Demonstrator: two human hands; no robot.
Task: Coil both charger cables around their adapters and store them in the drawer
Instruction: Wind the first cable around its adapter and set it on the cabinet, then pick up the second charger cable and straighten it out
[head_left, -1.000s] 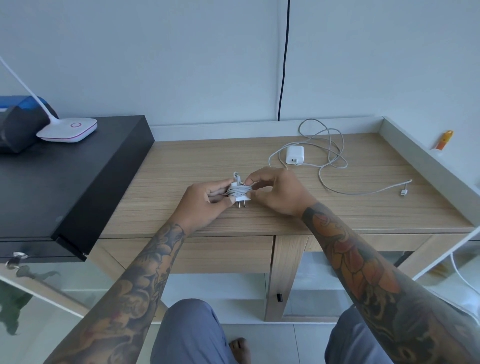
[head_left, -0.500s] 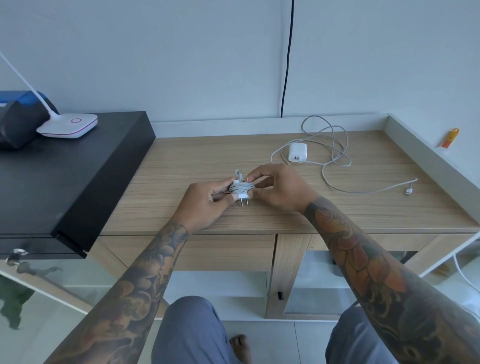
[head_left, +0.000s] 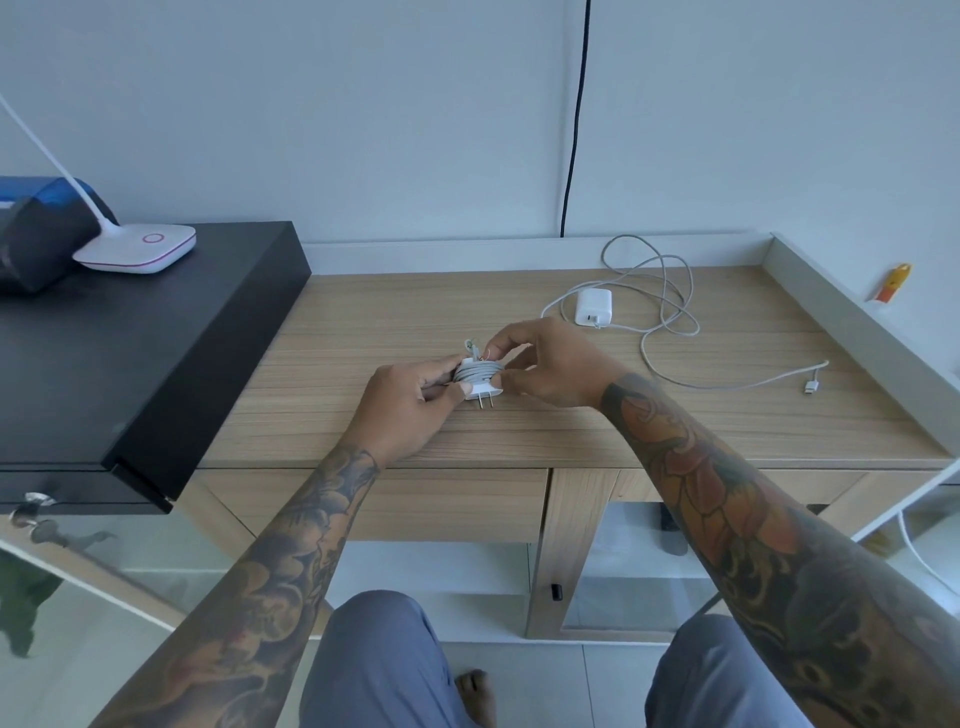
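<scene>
A small white adapter (head_left: 482, 389) with its grey cable wound around it sits just above the wooden desk (head_left: 519, 431), prongs pointing toward me. My left hand (head_left: 410, 402) grips it from the left. My right hand (head_left: 550, 364) pinches the cable's end at the top of the coil. A second white adapter (head_left: 592, 307) lies farther back on the desk, with its loose cable (head_left: 670, 312) spread in loops to the right and its plug (head_left: 811, 385) near the right side. The drawer front (head_left: 395, 501) under the desk edge is closed.
A black cabinet (head_left: 130, 353) adjoins the desk on the left, carrying a white lamp base (head_left: 137, 249) and a dark blue object (head_left: 41, 234). A raised ledge (head_left: 862, 338) borders the desk's right side. A black wire (head_left: 574, 119) hangs down the wall.
Both hands stay on the coiled adapter. My right fingers have lifted slightly to the cable's end at the top of the coil. The view has shifted a little.
</scene>
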